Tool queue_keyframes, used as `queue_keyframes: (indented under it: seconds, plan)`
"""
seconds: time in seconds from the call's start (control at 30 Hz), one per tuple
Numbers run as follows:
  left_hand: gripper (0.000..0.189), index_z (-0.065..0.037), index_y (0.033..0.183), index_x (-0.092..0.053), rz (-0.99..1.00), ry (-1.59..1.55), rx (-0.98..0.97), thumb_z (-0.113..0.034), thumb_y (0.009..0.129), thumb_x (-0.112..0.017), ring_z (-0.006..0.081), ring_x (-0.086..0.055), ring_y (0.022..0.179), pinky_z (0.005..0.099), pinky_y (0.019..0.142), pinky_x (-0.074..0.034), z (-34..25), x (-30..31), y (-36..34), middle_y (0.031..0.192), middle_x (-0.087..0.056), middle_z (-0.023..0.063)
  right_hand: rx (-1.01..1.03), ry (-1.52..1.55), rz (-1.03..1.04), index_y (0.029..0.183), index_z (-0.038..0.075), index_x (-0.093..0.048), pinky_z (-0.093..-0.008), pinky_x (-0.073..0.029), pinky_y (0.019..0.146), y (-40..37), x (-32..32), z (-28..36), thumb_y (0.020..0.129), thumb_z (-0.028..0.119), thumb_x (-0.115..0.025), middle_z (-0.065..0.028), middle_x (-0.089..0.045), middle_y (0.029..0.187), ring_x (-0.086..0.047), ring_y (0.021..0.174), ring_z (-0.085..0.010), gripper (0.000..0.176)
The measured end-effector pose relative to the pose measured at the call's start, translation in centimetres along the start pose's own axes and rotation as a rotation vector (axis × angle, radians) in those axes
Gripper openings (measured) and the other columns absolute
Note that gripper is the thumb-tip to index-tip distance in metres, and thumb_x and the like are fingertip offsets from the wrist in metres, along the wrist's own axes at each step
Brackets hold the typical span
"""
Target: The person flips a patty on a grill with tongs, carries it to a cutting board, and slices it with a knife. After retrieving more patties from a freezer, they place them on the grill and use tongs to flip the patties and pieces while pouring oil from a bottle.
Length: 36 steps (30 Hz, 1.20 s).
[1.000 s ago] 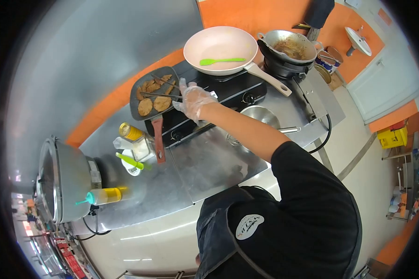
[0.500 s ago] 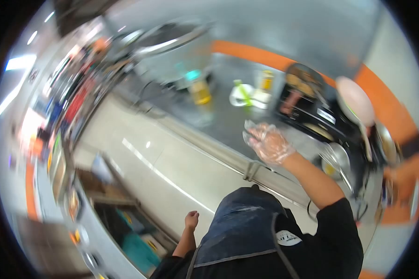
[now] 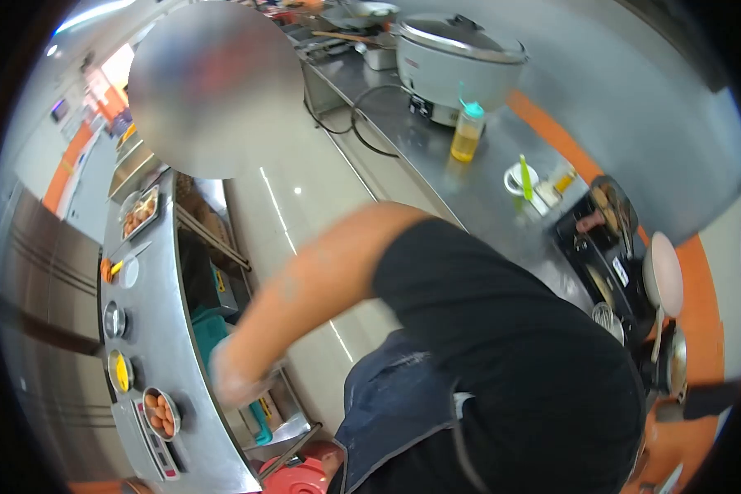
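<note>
My right hand [image 3: 240, 375], in a clear plastic glove, reaches across my body toward the steel counter on the left. Motion smears its fingers, so I cannot make out whether it holds anything. Nearest to it on that counter is a metal bowl of brown eggs [image 3: 161, 414], at a kitchen scale [image 3: 150, 445]. Behind the bowl stand a small bowl with something yellow [image 3: 122, 372] and a metal bowl [image 3: 115, 319]. My left hand does not show; at most a sliver of skin appears beside the apron [image 3: 387, 412].
A red lidded bin [image 3: 300, 477] stands low beside the left counter. The right counter [image 3: 436, 177] carries a large rice cooker [image 3: 461, 70], a bottle of yellow liquid [image 3: 468, 133], a black stove [image 3: 605, 272] and a pale pan [image 3: 664, 274]. A tray of food [image 3: 142, 212] lies farther back.
My right hand has swung from over the right counter, near the stove, to beside the left counter. The view has turned left, and my left hand has dropped from sight.
</note>
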<state>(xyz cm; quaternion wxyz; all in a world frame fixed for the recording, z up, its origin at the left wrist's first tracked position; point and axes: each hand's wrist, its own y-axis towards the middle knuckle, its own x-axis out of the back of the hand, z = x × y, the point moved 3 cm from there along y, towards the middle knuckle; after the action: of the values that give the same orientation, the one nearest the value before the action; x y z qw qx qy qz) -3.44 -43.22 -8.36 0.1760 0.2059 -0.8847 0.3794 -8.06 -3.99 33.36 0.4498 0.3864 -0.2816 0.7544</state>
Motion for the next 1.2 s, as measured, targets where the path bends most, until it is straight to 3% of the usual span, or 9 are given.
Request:
queue_keyframes:
  seconds: [0.17,0.47,0.57,0.63,0.73,0.83,0.93,1.1,1.2]
  plan:
    - [0.023,-0.005,0.084,-0.07,0.045,0.172,0.148,-0.026,0.084,-0.061,0.0266,-0.066,0.073,0.0389,0.075,-0.051,1.9,-2.5,-1.5,0.08,-0.07,0.012,0.251,-0.307,-0.067,0.084,0.011,-0.068,-0.0431,-0.053,0.067,11.5,3.2,13.6,0.087,0.027,-0.053,-0.0081,-0.066,0.089,-0.065,0.079,-0.025,0.022]
    - [0.023,-0.006,0.085,-0.071,-0.04,0.131,0.147,-0.026,0.084,-0.06,0.0252,-0.065,0.071,0.0382,0.073,-0.051,3.1,-8.0,-3.8,0.08,-0.07,0.0116,0.291,-0.415,-0.029,0.079,0.016,-0.074,-0.0431,-0.052,0.059,11.3,-2.5,15.2,0.076,0.026,-0.066,-0.0063,-0.07,0.081,-0.067,0.072,-0.0242,0.013]
    - [0.023,-0.006,0.085,-0.071,-0.023,0.592,-0.402,-0.026,0.084,-0.06,0.0248,-0.064,0.07,0.0379,0.072,-0.051,0.7,-9.4,-3.6,0.079,-0.069,0.0115,0.115,-0.385,0.012,0.077,0.017,-0.075,-0.0431,-0.052,0.057,2.1,-0.7,9.1,0.072,0.026,-0.071,-0.0057,-0.071,0.078,-0.067,0.07,-0.0239,0.011]
    - [0.023,-0.007,0.088,-0.073,-0.021,-0.045,0.391,-0.027,0.083,-0.063,0.0213,-0.064,0.072,0.0367,0.068,-0.05,-3.0,-5.1,-2.7,0.08,-0.069,0.012,-0.073,-0.312,0.123,0.067,0.007,-0.067,-0.0428,-0.053,0.056,-4.7,0.3,5.7,0.076,0.018,-0.059,-0.0149,-0.067,0.074,-0.067,0.071,-0.0268,0.016]
    - [0.023,-0.004,0.087,-0.071,-0.208,-0.183,0.361,-0.024,0.076,-0.071,0.0198,-0.063,0.071,0.034,0.066,-0.05,-4.1,-2.7,2.6,0.078,-0.069,0.0098,-0.299,-0.056,0.16,0.107,0.003,-0.065,-0.0442,-0.052,0.089,-14.2,-2.5,0.6,0.086,0.013,-0.054,-0.0202,-0.064,0.112,-0.063,0.104,-0.0332,0.025]
    - [0.022,-0.005,0.085,-0.068,-0.21,-0.196,0.266,-0.021,0.072,-0.075,0.0193,-0.062,0.071,0.0334,0.066,-0.051,-7.5,-0.7,5.2,0.078,-0.068,0.0076,-0.702,-0.07,0.269,0.109,0.007,-0.061,-0.0446,-0.051,0.087,-22.7,-6.8,-3.4,0.095,0.022,-0.046,-0.0193,-0.064,0.108,-0.064,0.1,-0.036,0.026]
    - [0.017,-0.007,0.086,-0.065,-0.087,-0.053,0.283,-0.019,0.076,-0.072,0.0157,-0.061,0.072,0.0311,0.066,-0.05,-9.5,-0.2,6.7,0.079,-0.066,0.0063,-0.783,-0.007,-0.441,0.107,0.006,-0.066,-0.0437,-0.051,0.086,-33.2,-10.6,-2.9,0.093,0.027,-0.053,-0.0192,-0.067,0.1,-0.064,0.095,-0.0359,0.028]
    - [0.044,-0.003,0.105,-0.067,0.208,0.567,-0.061,-0.043,0.089,-0.058,0.037,-0.064,0.1,0.044,0.087,-0.05,-8.6,-1.3,15.5,0.106,-0.068,0.0205,-1.438,0.253,-0.59,0.115,0.004,-0.065,-0.0401,-0.05,0.083,-44.1,-13.4,4.8,0.092,0.025,-0.059,-0.0171,-0.067,0.098,-0.064,0.09,-0.0337,0.032]
    - [0.026,-0.005,0.087,-0.06,0.292,0.315,-0.05,-0.026,0.096,-0.048,0.016,-0.056,0.057,0.033,0.047,-0.046,-13.7,-2.6,16.9,0.065,-0.058,0.0041,-1.52,0.38,-1.009,0.111,0.005,-0.065,-0.0392,-0.05,0.078,-48.9,-19.0,9.6,0.093,0.025,-0.056,-0.0186,-0.065,0.094,-0.063,0.085,-0.0344,0.028]
